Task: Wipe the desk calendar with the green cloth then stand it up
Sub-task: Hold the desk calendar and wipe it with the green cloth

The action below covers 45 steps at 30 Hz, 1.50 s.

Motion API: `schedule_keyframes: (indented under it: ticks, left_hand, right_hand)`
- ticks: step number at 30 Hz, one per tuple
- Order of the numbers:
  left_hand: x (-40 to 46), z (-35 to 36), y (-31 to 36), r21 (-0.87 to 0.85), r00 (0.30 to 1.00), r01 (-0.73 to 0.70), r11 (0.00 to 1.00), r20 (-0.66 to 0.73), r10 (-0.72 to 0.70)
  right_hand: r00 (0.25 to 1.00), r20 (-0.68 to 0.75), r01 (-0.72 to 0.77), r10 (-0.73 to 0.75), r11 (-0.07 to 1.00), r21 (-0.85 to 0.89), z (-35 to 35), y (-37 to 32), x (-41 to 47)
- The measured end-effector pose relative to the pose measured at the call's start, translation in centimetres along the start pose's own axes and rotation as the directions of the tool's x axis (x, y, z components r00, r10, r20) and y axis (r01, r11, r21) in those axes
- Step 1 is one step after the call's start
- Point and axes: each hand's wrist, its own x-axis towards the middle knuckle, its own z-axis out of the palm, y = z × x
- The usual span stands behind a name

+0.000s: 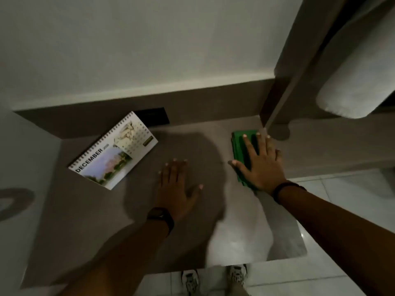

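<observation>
Toward the far left of the surface (89, 210), close to the back edge, your desk calendar (113, 150) lies flat with its December page facing up and its spiral binding running along its far-left side, so nothing of the task looks done yet: no wiping has reached it as far as one can judge, and it is certainly not standing. Over by the far right part of the surface, near the foot of the upright panel (284, 82), the green cloth (242, 150) sits folded, and your right hand (259, 165) rests palm-down on top of it with the fingers spread wide (pressing on it rather than closed around it, so the grip has not taken hold). Your left hand (178, 186) lies flat and open on the bare middle of the surface, fingers together and pointing toward the back edge, holding nothing, well apart from the calendar and from the cloth. Both forearms reach in from the near edge, each wrist wearing a dark band. What remains, by my reading, is everything: gather the cloth, carry it across to the calendar, wipe, then set the calendar upright.
</observation>
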Motion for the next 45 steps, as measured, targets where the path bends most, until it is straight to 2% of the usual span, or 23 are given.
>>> schedule_keyframes:
  ticks: [1,4,8,11,15,18,21,24,27,31,35,37,39,40,41,42,44,45]
  left_hand:
    - [-0.1,0.7,-0.3,0.045,1.0,0.002,0.999,0.018,-0.003]
    - [-0.1,2.4,-1.1,0.14,0.999,0.017,0.99,-0.041,-0.011]
    - [0.1,3.4,-1.7,0.128,0.996,-0.012,0.992,-0.086,0.023]
    - [0.0,3.2,-1.7,0.114,0.998,-0.01,0.993,-0.066,0.017]
    - [-1.2,1.4,-2.7,0.029,0.998,0.019,0.999,-0.064,-0.017]
    - [-3.5,-0.8,-5.8,-0.154,0.957,0.106,0.982,-0.252,-0.143]
    - [-5.6,-3.3,-9.6,-0.481,0.838,0.216,0.85,-0.356,-0.414]
    - [-5.6,-5.3,-13.1,-0.723,0.705,0.258,0.641,-0.313,-0.636]
    - [-4.8,-6.4,-15.9,-0.822,0.706,0.206,0.53,-0.25,-0.662]
    - [-4.4,-6.5,-17.9,-0.847,0.712,0.188,0.498,-0.232,-0.663]
    - [-3.7,-7.2,-18.8,-0.801,0.741,0.176,0.572,-0.275,-0.613]
    - [-3.6,-8.2,-18.6,-0.756,0.702,0.175,0.63,-0.353,-0.619]
    - [-3.6,-9.8,-18.4,-0.599,0.644,0.169,0.783,-0.534,-0.548]
    - [-3.4,-10.9,-18.4,-0.465,0.649,0.127,0.876,-0.629,-0.428]
    - [-3.0,-12.3,-18.5,-0.318,0.686,0.075,0.945,-0.672,-0.28]
    - [-2.1,-13.8,-18.6,-0.177,0.743,0.041,0.983,-0.652,-0.149]
    - [0.0,-16.0,-18.7,0.088,0.861,0.013,0.996,-0.508,0.033]
    - [1.0,-16.7,-18.7,0.175,0.901,-0.003,0.985,-0.428,0.078]
  right_hand:
    - [1.0,0.023,-0.013,0.012,1.0,0.014,0.6,0.0,0.5]
    - [0.998,0.035,-0.049,0.049,0.999,-0.008,2.6,0.3,1.8]
    - [0.995,-0.072,-0.074,0.071,0.996,-0.042,4.9,-0.4,2.1]
    - [0.987,-0.121,-0.108,0.105,0.994,-0.017,5.3,-1.3,2.1]
    - [0.989,-0.103,-0.108,0.111,0.994,0.033,5.1,-2.8,1.3]
    - [0.991,-0.111,-0.054,0.068,0.991,0.122,5.8,-5.4,-0.5]
    - [0.991,-0.132,0.013,0.03,0.95,0.311,6.7,-10.2,-1.9]
    - [0.99,-0.137,0.041,0.043,0.83,0.557,6.8,-16.3,-2.0]
    - [0.988,-0.152,0.093,0.017,0.719,0.688,7.1,-22.3,-1.4]
    - [0.983,-0.186,0.145,0.012,0.573,0.807,7.2,-28.5,1.1]
    - [0.966,-0.25,0.185,0.064,0.503,0.844,7.3,-33.0,3.2]
    - [0.961,-0.257,0.177,0.098,0.493,0.852,7.7,-34.3,3.5]
    - [0.96,-0.252,0.161,0.125,0.492,0.855,8.0,-35.1,3.5]
    - [0.96,-0.245,0.151,0.134,0.489,0.859,8.2,-35.4,3.5]
    - [0.962,-0.237,0.144,0.137,0.483,0.864,8.4,-35.5,3.4]
    - [0.963,-0.232,0.142,0.135,0.478,0.867,8.6,-35.5,3.3]
    - [0.964,-0.233,0.146,0.125,0.481,0.865,9.0,-35.5,3.2]
    - [0.963,-0.234,0.145,0.131,0.479,0.866,9.0,-35.7,3.2]
